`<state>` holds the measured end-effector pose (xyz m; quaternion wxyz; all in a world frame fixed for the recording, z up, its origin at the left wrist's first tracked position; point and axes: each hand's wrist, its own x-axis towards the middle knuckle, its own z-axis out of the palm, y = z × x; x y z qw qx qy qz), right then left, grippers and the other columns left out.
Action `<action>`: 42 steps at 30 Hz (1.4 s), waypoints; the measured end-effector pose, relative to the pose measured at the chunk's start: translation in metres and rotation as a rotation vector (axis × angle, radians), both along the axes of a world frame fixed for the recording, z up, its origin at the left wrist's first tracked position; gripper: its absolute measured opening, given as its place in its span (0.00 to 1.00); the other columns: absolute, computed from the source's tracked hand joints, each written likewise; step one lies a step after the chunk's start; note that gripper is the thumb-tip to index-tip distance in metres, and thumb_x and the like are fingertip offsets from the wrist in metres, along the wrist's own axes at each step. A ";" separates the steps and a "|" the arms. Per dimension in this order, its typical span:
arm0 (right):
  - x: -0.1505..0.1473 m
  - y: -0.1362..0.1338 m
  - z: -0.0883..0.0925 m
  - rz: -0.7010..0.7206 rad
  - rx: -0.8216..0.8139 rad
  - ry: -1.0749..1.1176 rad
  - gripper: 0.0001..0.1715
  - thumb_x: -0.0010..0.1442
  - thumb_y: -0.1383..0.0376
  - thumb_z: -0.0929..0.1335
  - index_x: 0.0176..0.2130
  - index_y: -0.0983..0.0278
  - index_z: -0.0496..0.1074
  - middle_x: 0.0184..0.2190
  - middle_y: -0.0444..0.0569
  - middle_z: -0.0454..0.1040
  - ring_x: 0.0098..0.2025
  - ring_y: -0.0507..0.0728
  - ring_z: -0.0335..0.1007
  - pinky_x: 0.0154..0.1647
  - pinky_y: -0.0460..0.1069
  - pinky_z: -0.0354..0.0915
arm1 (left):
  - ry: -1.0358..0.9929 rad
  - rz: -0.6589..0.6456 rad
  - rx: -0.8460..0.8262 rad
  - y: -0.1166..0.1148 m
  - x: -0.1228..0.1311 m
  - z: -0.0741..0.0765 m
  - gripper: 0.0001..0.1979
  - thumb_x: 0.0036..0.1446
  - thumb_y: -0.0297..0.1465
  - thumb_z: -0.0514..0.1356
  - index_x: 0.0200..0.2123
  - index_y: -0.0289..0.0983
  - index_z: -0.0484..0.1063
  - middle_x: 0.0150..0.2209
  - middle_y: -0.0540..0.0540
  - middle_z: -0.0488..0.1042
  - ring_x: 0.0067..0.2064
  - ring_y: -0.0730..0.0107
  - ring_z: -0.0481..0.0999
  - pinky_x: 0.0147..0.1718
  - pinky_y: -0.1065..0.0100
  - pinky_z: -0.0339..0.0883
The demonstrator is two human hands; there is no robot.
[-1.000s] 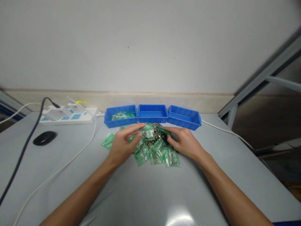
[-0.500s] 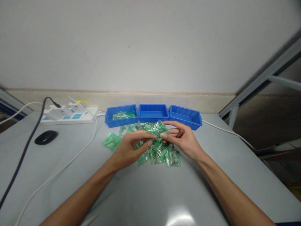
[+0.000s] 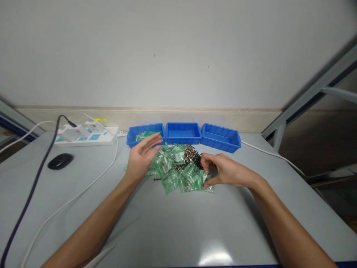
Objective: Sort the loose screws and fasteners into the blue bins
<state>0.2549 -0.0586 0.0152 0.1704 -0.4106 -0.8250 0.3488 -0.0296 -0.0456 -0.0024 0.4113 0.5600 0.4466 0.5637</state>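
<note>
A black computer mouse (image 3: 60,161) lies well out at nine o'clock from the pile, with a white power strip (image 3: 83,134) at ten. The left hand (image 3: 141,158) hovers released, fingers spread, over the pile's left edge, just before the left blue bin (image 3: 145,134), which holds a few packets. The pile of green screw packets (image 3: 178,173) lies mid-table, with loose dark screws (image 3: 191,152) at its one o'clock. The middle blue bin (image 3: 183,133) stands at twelve and the right blue bin (image 3: 220,137) at one. The right hand (image 3: 225,172) curls over packets at four o'clock; I cannot tell whether it grasps one.
</note>
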 end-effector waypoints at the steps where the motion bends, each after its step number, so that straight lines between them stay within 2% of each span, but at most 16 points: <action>1: 0.000 0.001 -0.001 -0.002 -0.009 0.025 0.22 0.43 0.61 0.79 0.32 0.61 0.66 0.26 0.38 0.66 0.28 0.51 0.59 0.26 0.45 0.53 | 0.008 0.009 0.007 -0.001 0.001 0.001 0.25 0.54 0.37 0.66 0.53 0.32 0.73 0.54 0.36 0.76 0.55 0.53 0.76 0.58 0.53 0.68; 4: 0.001 0.003 -0.001 -0.046 -0.065 0.164 0.22 0.45 0.61 0.79 0.32 0.61 0.66 0.23 0.37 0.61 0.25 0.49 0.56 0.24 0.44 0.52 | 0.036 0.009 0.012 -0.006 0.005 0.003 0.18 0.55 0.36 0.66 0.47 0.33 0.76 0.49 0.38 0.78 0.51 0.57 0.78 0.56 0.56 0.70; 7: -0.003 0.004 -0.002 -0.174 -0.122 0.395 0.23 0.46 0.61 0.79 0.35 0.61 0.65 0.19 0.33 0.56 0.21 0.47 0.52 0.21 0.44 0.50 | 0.060 -0.100 0.019 -0.012 0.011 0.004 0.11 0.58 0.34 0.63 0.41 0.34 0.74 0.44 0.41 0.79 0.46 0.62 0.80 0.51 0.60 0.72; 9: -0.010 0.004 -0.004 -0.254 -0.152 0.563 0.25 0.47 0.60 0.78 0.37 0.60 0.63 0.19 0.33 0.61 0.20 0.47 0.56 0.22 0.44 0.53 | 0.084 -0.227 0.045 -0.018 0.014 0.004 0.08 0.61 0.32 0.61 0.41 0.35 0.73 0.42 0.42 0.79 0.45 0.64 0.79 0.49 0.62 0.73; 12: -0.024 0.001 -0.006 -0.303 -0.215 0.728 0.25 0.50 0.59 0.77 0.40 0.59 0.62 0.24 0.38 0.73 0.22 0.49 0.65 0.24 0.45 0.60 | 0.183 -0.388 0.120 -0.025 0.019 0.005 0.08 0.63 0.31 0.58 0.45 0.37 0.73 0.45 0.43 0.77 0.48 0.65 0.77 0.48 0.64 0.72; 15: -0.035 -0.003 -0.007 -0.312 -0.258 0.778 0.26 0.51 0.60 0.77 0.42 0.59 0.62 0.26 0.40 0.76 0.23 0.50 0.69 0.25 0.45 0.64 | 0.326 -0.421 0.195 -0.030 0.021 0.005 0.09 0.64 0.29 0.58 0.46 0.39 0.76 0.45 0.44 0.79 0.46 0.66 0.78 0.47 0.64 0.71; 18: -0.039 -0.005 -0.008 -0.283 -0.285 0.767 0.26 0.52 0.61 0.77 0.43 0.58 0.61 0.24 0.39 0.75 0.22 0.49 0.68 0.24 0.44 0.63 | 0.394 -0.391 0.237 -0.032 0.021 0.005 0.09 0.62 0.28 0.59 0.43 0.39 0.78 0.41 0.45 0.81 0.43 0.66 0.79 0.45 0.64 0.71; 21: -0.035 -0.005 -0.008 -0.273 -0.264 0.707 0.26 0.53 0.59 0.76 0.44 0.58 0.60 0.25 0.39 0.75 0.22 0.50 0.68 0.24 0.45 0.64 | 0.377 -0.369 0.244 -0.031 0.020 0.006 0.08 0.61 0.27 0.60 0.40 0.38 0.80 0.39 0.45 0.82 0.40 0.66 0.80 0.43 0.65 0.73; 24: -0.025 -0.002 -0.006 -0.259 -0.077 0.501 0.27 0.50 0.56 0.77 0.44 0.59 0.64 0.35 0.45 0.77 0.29 0.52 0.71 0.31 0.49 0.67 | 0.283 -0.280 0.173 -0.025 0.017 0.005 0.07 0.59 0.30 0.62 0.39 0.36 0.80 0.40 0.43 0.82 0.42 0.64 0.81 0.46 0.63 0.74; 27: -0.014 0.000 -0.006 -0.138 0.167 0.181 0.34 0.43 0.55 0.80 0.47 0.59 0.70 0.46 0.50 0.75 0.43 0.59 0.71 0.43 0.53 0.67 | 0.099 -0.111 0.046 -0.011 0.011 0.000 0.14 0.57 0.32 0.64 0.45 0.34 0.78 0.47 0.40 0.80 0.48 0.59 0.80 0.52 0.59 0.73; 30: -0.009 0.003 -0.012 -0.066 0.241 0.037 0.37 0.45 0.54 0.80 0.52 0.57 0.71 0.48 0.50 0.75 0.48 0.62 0.70 0.48 0.56 0.66 | -0.048 -0.010 0.012 0.004 0.002 -0.008 0.25 0.55 0.32 0.66 0.57 0.35 0.71 0.55 0.38 0.75 0.56 0.55 0.76 0.59 0.54 0.68; 33: -0.010 0.005 -0.018 -0.063 0.249 0.020 0.34 0.48 0.55 0.78 0.53 0.56 0.71 0.47 0.50 0.75 0.48 0.62 0.70 0.49 0.56 0.66 | -0.089 -0.004 -0.003 0.013 -0.006 -0.015 0.31 0.54 0.32 0.66 0.61 0.40 0.67 0.61 0.39 0.69 0.60 0.53 0.72 0.61 0.52 0.64; 37: -0.011 0.006 -0.022 -0.058 0.231 0.059 0.30 0.51 0.56 0.78 0.52 0.57 0.73 0.47 0.51 0.75 0.47 0.61 0.70 0.49 0.56 0.66 | -0.107 -0.025 -0.031 0.013 -0.009 -0.014 0.26 0.54 0.32 0.67 0.57 0.39 0.71 0.63 0.40 0.67 0.61 0.51 0.70 0.62 0.51 0.62; 42: -0.011 0.009 -0.024 -0.050 0.213 0.101 0.28 0.52 0.58 0.77 0.52 0.57 0.74 0.44 0.51 0.77 0.46 0.61 0.71 0.47 0.55 0.66 | -0.048 -0.056 -0.049 0.005 -0.003 -0.005 0.19 0.54 0.34 0.66 0.49 0.34 0.75 0.53 0.38 0.76 0.55 0.54 0.76 0.58 0.53 0.66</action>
